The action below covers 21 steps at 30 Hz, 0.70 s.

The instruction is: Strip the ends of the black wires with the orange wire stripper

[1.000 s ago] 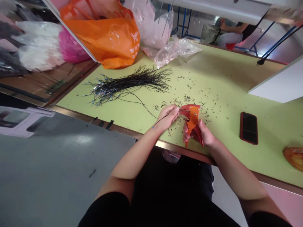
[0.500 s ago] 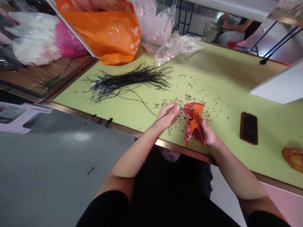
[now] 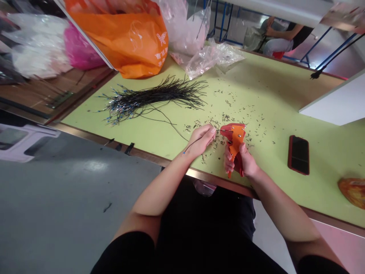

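The left hand's (image 3: 200, 140) fingers pinch a thin black flexible wire (image 3: 192, 145) at the orange-and-red pistol-shaped tool (image 3: 238, 139), round which the right hand's (image 3: 247, 161) fingers close; keep it straight, though insertion depth is unclear.

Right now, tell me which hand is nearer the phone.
The right hand: it grips the tool, left of the phone; the left hand is farther left, past the tool.

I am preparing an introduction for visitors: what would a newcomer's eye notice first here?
Probably the big orange bag at the back left of the table, then the orange tool in the right hand. In front of the bag lies a bundle of black wires, and dark clippings are scattered around the tool.
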Motion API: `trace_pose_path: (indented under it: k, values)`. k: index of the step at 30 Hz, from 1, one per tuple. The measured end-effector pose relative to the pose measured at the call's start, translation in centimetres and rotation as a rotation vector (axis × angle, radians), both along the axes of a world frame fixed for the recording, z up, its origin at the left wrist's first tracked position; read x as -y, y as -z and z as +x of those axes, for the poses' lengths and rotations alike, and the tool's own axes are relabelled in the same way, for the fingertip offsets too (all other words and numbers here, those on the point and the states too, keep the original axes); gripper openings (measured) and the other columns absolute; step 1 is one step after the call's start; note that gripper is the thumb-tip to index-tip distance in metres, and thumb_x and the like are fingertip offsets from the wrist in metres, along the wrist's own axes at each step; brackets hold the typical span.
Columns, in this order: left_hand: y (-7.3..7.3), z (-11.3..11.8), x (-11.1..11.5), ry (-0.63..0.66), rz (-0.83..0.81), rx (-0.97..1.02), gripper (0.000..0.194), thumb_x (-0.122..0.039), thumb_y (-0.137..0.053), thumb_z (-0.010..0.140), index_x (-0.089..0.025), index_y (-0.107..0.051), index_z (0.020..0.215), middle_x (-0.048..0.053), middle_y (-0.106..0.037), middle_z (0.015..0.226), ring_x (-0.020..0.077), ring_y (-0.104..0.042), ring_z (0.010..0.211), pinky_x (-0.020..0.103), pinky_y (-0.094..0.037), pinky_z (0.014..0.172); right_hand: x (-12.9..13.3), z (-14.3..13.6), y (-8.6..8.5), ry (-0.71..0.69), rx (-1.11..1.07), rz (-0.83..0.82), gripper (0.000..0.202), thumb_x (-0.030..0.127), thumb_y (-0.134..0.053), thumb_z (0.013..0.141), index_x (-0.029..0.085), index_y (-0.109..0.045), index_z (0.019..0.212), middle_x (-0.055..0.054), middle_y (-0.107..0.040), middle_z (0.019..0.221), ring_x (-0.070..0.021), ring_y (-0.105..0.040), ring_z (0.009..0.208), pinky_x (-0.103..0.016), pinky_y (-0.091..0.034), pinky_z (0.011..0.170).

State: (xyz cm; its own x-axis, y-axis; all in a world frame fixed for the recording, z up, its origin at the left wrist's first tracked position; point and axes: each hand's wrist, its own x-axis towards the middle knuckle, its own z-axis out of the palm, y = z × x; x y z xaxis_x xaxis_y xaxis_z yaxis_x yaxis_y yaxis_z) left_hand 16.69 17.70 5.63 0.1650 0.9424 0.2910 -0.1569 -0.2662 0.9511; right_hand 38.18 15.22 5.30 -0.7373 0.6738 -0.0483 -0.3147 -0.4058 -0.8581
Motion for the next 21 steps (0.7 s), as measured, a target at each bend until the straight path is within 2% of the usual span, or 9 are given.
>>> trace_pose_path:
  k: [7, 10, 14, 16, 18, 21]
  values:
    - [-0.2, 0.0, 0.2, -0.006, -0.040, 0.036, 0.061, -0.073, -0.063, 0.102, -0.021, -0.056, 0.072, -0.007, -0.041, 0.051, 0.0075, -0.034, 0.046, 0.025, -0.025, 0.049, 0.5, -0.7, -0.1, 0.080, 0.046, 0.033, 0.071, 0.094, -0.059, 0.090, 0.025, -0.053, 0.073, 0.010, -0.041, 0.049, -0.0104, -0.035, 0.036, -0.026, -0.044, 0.037]
    - [0.0, 0.1, 0.2, -0.016, -0.052, 0.043, 0.065, -0.075, -0.062, 0.101, -0.021, -0.052, 0.067, -0.006, -0.042, 0.050, 0.0079, -0.036, 0.047, 0.025, -0.028, 0.050, 0.5, -1.0, 0.1, 0.093, 0.029, 0.070, 0.071, 0.094, -0.058, 0.090, 0.025, -0.056, 0.075, 0.009, -0.043, 0.051, -0.0109, -0.036, 0.037, -0.027, -0.044, 0.038]
    - [0.7, -0.2, -0.3, -0.007, -0.063, 0.084, 0.065, -0.077, -0.061, 0.101, -0.022, -0.051, 0.067, -0.007, -0.041, 0.048, 0.0085, -0.034, 0.045, 0.026, -0.030, 0.048, 0.3, -0.7, -0.1, 0.120, 0.001, 0.142, 0.069, 0.092, -0.063, 0.090, 0.023, -0.064, 0.080, 0.005, -0.051, 0.054, -0.0134, -0.046, 0.042, -0.029, -0.050, 0.044]
    - [1.0, -0.8, -0.6, -0.084, -0.042, 0.148, 0.064, -0.077, -0.059, 0.102, -0.023, -0.051, 0.068, -0.008, -0.038, 0.047, 0.0088, -0.032, 0.042, 0.026, -0.029, 0.046, 0.1, 0.1, -0.9, 0.217, -0.059, 0.170, 0.064, 0.088, -0.064, 0.093, 0.024, -0.065, 0.081, 0.005, -0.050, 0.055, -0.0148, -0.048, 0.045, -0.031, -0.054, 0.049]
    - [1.0, -1.3, -0.7, -0.194, 0.015, 0.192, 0.064, -0.076, -0.056, 0.104, -0.024, -0.049, 0.067, -0.008, -0.036, 0.046, 0.0090, -0.031, 0.042, 0.026, -0.028, 0.046, -0.3, 1.2, -2.0, 0.377, -0.096, 0.170, 0.064, 0.089, -0.061, 0.094, 0.026, -0.062, 0.081, 0.005, -0.046, 0.058, -0.0159, -0.048, 0.048, -0.034, -0.057, 0.054]
    - [0.7, -1.5, -0.4, -0.249, 0.079, 0.086, 0.062, -0.070, -0.056, 0.106, -0.023, -0.051, 0.067, -0.007, -0.040, 0.050, 0.0089, -0.035, 0.046, 0.026, -0.031, 0.050, -0.7, 2.3, -3.2, 0.540, -0.004, 0.126, 0.065, 0.092, -0.055, 0.093, 0.028, -0.060, 0.082, 0.004, -0.042, 0.064, -0.0181, -0.047, 0.053, -0.038, -0.059, 0.060]
